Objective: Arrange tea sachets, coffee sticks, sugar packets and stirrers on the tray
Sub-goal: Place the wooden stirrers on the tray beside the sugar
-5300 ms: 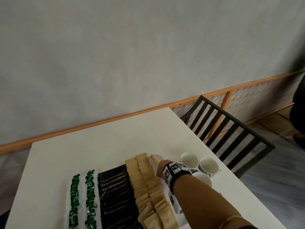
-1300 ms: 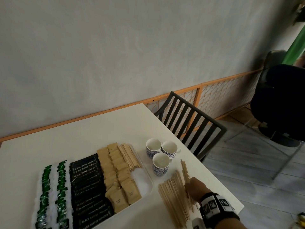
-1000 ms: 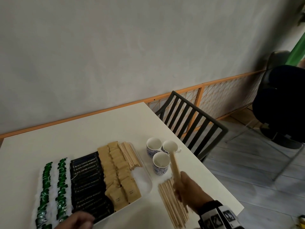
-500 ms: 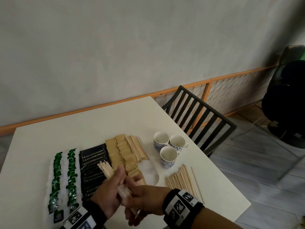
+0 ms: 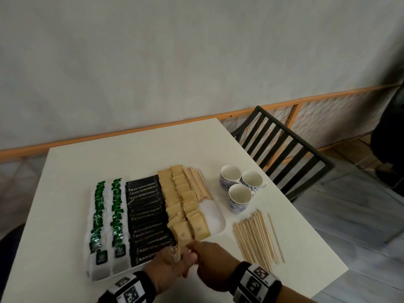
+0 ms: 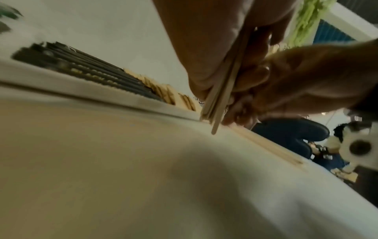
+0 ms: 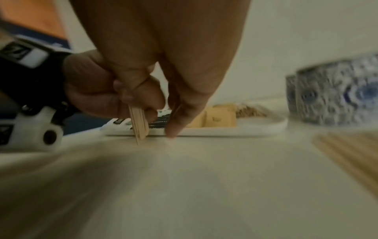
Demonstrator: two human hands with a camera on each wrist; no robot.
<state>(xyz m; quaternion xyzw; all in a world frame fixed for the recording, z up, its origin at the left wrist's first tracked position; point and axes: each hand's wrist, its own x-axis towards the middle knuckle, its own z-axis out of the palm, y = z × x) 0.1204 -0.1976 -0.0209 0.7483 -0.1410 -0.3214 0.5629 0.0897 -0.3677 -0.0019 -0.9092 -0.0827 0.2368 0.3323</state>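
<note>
The white tray (image 5: 215, 224) holds two rows of green tea sachets (image 5: 107, 217), black coffee sticks (image 5: 146, 217), brown sugar packets (image 5: 181, 204) and a row of wooden stirrers (image 5: 196, 184) at its far right. My left hand (image 5: 175, 258) grips a small bundle of stirrers (image 6: 223, 90) upright, its lower ends on the table just in front of the tray. My right hand (image 5: 196, 256) is against the left one. Its fingers (image 7: 175, 113) point down beside the bundle (image 7: 140, 124), and one fingertip touches the table.
A loose pile of stirrers (image 5: 255, 239) lies on the white table (image 5: 131, 158) right of the tray, with one stray stick (image 5: 276, 237) beside it. Three blue-patterned cups (image 5: 239, 199) stand behind the pile. A black slatted chair (image 5: 284, 154) is at the table's right edge.
My right hand lifted a bundle of stirrers from the loose pile and brought it to the left hand. The bundle was slanted over the tray; it now stands upright on the table.
</note>
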